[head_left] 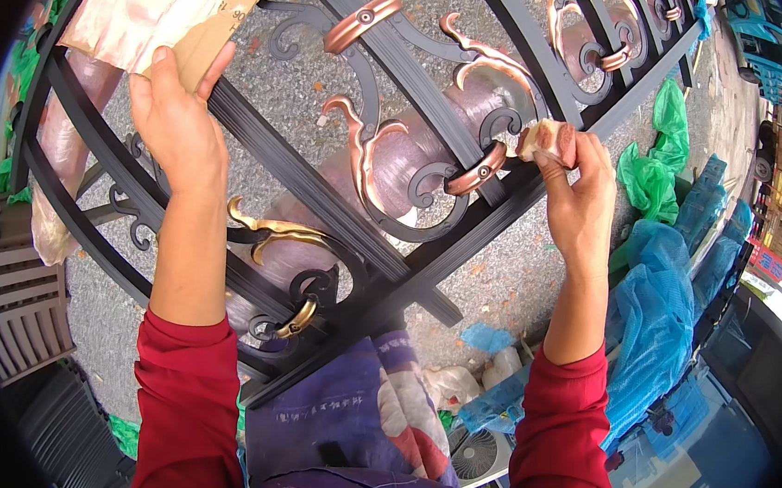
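Note:
In front of me lies a black metal railing panel with scrolls and leaf shapes, some coloured copper, others gold. My left hand grips the lower edge of a cardboard sheet smeared with pale pink-copper colour, thumb on its face. Between the fingers and thumb of my right hand is a small sponge-like pad, cream with copper-brown stains. It is just beside a copper collar on one bar; whether they touch I cannot tell. A gold collar sits on a nearer bar.
Plastic-wrapped rolls lie under the panel on grey ground. Blue netting and green plastic are heaped at the right. A fan unit stands near my right forearm. At left is a brown slatted piece; a purple apron covers my front.

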`<state>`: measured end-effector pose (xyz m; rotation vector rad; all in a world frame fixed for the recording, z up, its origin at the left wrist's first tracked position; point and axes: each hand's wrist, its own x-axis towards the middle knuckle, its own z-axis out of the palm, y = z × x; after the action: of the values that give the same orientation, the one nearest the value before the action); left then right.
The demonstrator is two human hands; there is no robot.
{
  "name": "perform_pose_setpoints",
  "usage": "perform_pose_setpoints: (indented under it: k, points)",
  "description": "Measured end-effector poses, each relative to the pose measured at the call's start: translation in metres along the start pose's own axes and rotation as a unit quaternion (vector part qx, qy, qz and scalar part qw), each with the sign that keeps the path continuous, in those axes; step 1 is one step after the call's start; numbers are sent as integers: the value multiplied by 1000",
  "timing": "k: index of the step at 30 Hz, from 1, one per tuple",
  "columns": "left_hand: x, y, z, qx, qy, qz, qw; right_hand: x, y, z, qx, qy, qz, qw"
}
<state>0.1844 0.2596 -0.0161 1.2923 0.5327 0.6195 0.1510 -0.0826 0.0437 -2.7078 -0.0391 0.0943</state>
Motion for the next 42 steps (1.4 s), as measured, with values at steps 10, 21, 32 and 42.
perform_pose_setpoints:
  k: [10,21,32,42]
  points:
    - [5,-4,-4,-23,18,-7,1000,-14,-21,1,33,12,-31,999]
    - [0,3,-1,-73,0,-43,996,-47,-36,31,-34,10,-163,986]
    - [-29,48,-24,-98,-12,-45,994,-51,-29,28,-74,53,-133,987]
    - [-140,78,-54,-89,-87,-137,983,-109,-26,13,391,109,45,913]
